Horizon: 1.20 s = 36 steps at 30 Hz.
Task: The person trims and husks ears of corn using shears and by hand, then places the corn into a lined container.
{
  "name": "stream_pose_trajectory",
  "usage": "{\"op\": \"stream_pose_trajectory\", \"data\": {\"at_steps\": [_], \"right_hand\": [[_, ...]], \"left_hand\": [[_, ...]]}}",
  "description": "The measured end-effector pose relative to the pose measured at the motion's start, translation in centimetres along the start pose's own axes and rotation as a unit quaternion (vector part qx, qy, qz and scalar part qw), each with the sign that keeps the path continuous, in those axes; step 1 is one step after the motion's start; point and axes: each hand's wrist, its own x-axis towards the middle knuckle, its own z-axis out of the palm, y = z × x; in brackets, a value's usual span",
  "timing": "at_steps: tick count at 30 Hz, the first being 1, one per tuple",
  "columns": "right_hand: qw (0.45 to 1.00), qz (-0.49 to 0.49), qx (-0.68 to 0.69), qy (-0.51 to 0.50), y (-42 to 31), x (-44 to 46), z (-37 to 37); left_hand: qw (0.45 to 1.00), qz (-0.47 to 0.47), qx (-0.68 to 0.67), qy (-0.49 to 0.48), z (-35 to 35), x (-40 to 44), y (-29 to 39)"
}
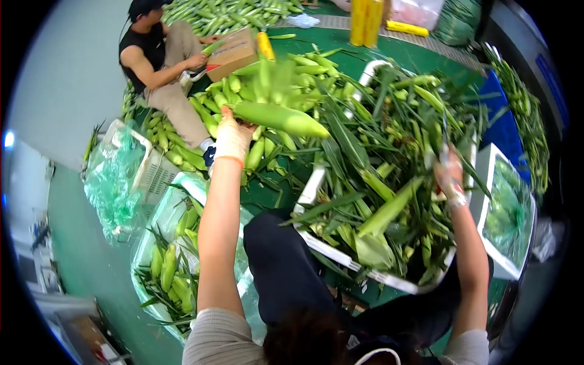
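Note:
In my gloved left hand [232, 137], held out in front, is a green ear of corn [281, 119] in its husk, its tip pointing right. Behind it lies a heap of husked-green corn ears [307, 70]. My gloved right hand [450, 175] is closed around a knife [444, 131] with a thin, greyish blade pointing up; motion blurs it partly. This hand is over the right side of a white crate [313, 187] filled with leaves, stalks and trimmings. One large pale-green husk [392, 210] lies on top of the trimmings.
A person [155, 64] sits at the upper left beside a cardboard box [232, 53]. Left of my knee stands a plastic-lined crate [139, 255] with corn ears. A white foam box [486, 210] stands at right. Yellow rolls [365, 23] stand at the back.

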Motion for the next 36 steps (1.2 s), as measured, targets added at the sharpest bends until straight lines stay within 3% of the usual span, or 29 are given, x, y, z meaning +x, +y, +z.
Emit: {"op": "stream_pose_trajectory", "data": {"at_steps": [1, 2, 3, 4, 6, 8, 9, 10, 11, 12, 13, 15, 16, 17, 19, 20, 21, 22, 23, 24, 25, 26, 28, 30, 31, 32, 33, 35, 36], "right_hand": [[0.993, 0.067, -0.071, -0.060, -0.3, -0.7, -1.6], [0.994, 0.021, -0.089, -0.067, 1.2, -1.6, -2.3], [0.980, 0.061, -0.150, -0.118, 2.7, -1.9, -2.7], [0.969, 0.031, -0.226, -0.094, 6.3, -2.5, -2.3], [0.978, 0.090, -0.066, -0.176, 2.5, -4.9, -5.8], [0.972, 0.112, -0.133, -0.161, 5.1, -6.7, -7.6], [0.970, 0.149, -0.011, -0.194, 2.0, -7.6, -8.7], [0.961, 0.123, -0.158, -0.189, 4.8, -7.5, -9.5], [0.979, 0.083, -0.077, -0.172, 8.3, -7.8, -10.2], [0.964, 0.170, 0.092, -0.184, 7.0, -8.2, -10.6], [0.960, 0.150, 0.117, -0.208, 7.4, -8.1, -10.8], [0.953, 0.127, 0.137, -0.238, 7.2, -7.9, -11.8], [0.950, 0.193, 0.076, -0.233, 6.3, -7.9, -12.3], [0.939, 0.258, 0.018, -0.226, 5.4, -8.2, -12.2], [0.941, 0.259, 0.110, -0.187, 2.4, -10.4, -11.5], [0.938, 0.269, 0.113, -0.186, 2.1, -10.7, -11.6], [0.936, 0.279, 0.112, -0.184, 1.8, -11.3, -11.7], [0.933, 0.292, 0.110, -0.179, 1.5, -11.9, -11.9], [0.930, 0.306, 0.108, -0.173, 1.1, -12.4, -12.0], [0.927, 0.320, 0.106, -0.165, 0.6, -13.1, -12.1], [0.923, 0.337, 0.102, -0.159, 0.0, -13.7, -12.4], [0.917, 0.356, 0.099, -0.151, -0.6, -14.4, -12.6], [0.908, 0.382, 0.100, -0.138, -2.2, -15.4, -13.2], [0.912, 0.180, 0.291, -0.225, 4.2, -15.2, -13.1], [0.926, 0.171, 0.245, -0.230, 3.0, -15.4, -13.1], [0.938, 0.160, 0.200, -0.234, 1.0, -15.4, -12.6], [0.952, 0.151, 0.222, -0.148, 6.2, -14.6, -11.3], [0.982, 0.045, 0.042, -0.178, 3.2, -15.4, -11.7], [0.989, -0.005, -0.050, -0.139, 3.0, -16.5, -11.5]], "left_hand": [[0.995, 0.061, 0.050, -0.061, -2.4, 3.9, 0.6], [0.981, 0.120, 0.102, -0.115, -5.1, 7.8, 0.8], [0.985, 0.131, 0.066, -0.096, -5.9, 10.4, 1.0], [0.991, 0.121, 0.005, -0.054, -5.5, 12.6, 0.4], [0.989, 0.117, -0.094, 0.015, -4.3, 17.3, -1.7], [0.973, 0.114, -0.192, 0.063, -1.7, 22.1, -4.3], [0.960, 0.110, -0.244, 0.082, -0.3, 24.4, -4.9], [0.946, 0.105, -0.292, 0.100, 0.8, 25.9, -5.1], [0.934, 0.101, -0.327, 0.105, 1.4, 27.1, -4.8], [0.927, 0.096, -0.349, 0.093, 1.8, 27.3, -3.9], [0.950, 0.078, -0.301, 0.019, 2.0, 22.7, -1.0], [0.970, 0.181, -0.108, -0.122, -0.3, 20.5, 2.0], [0.951, 0.195, -0.011, -0.238, -3.5, 16.8, 5.0], [0.934, 0.200, 0.121, -0.272, -6.8, 12.0, 7.7], [0.878, 0.333, 0.332, -0.083, -13.9, 0.0, 12.8], [0.843, 0.328, 0.427, 0.007, -18.9, -1.4, 15.3], [0.734, 0.347, 0.572, 0.121, -25.5, -3.7, 17.4], [0.683, 0.293, 0.627, 0.234, -31.9, -6.2, 18.5], [0.538, 0.236, 0.735, 0.338, -38.0, -9.0, 18.5], [0.511, 0.073, 0.767, 0.381, -43.3, -11.6, 18.7], [0.431, 0.076, 0.817, 0.376, -48.8, -14.6, 17.7], [0.430, 0.025, 0.810, 0.398, -53.2, -16.3, 17.0], [0.341, -0.012, 0.851, 0.398, -55.8, -18.9, 15.1], [0.273, -0.001, 0.869, 0.414, -58.1, -17.6, 14.6], [0.246, 0.013, 0.872, 0.423, -58.0, -17.3, 14.6], [0.250, 0.002, 0.878, 0.408, -57.8, -17.4, 15.2], [0.299, 0.030, 0.877, 0.374, -55.9, -18.6, 15.8], [0.388, 0.081, 0.854, 0.338, -52.2, -20.3, 16.5], [0.387, 0.084, 0.858, 0.328, -50.2, -20.7, 16.6]]}}
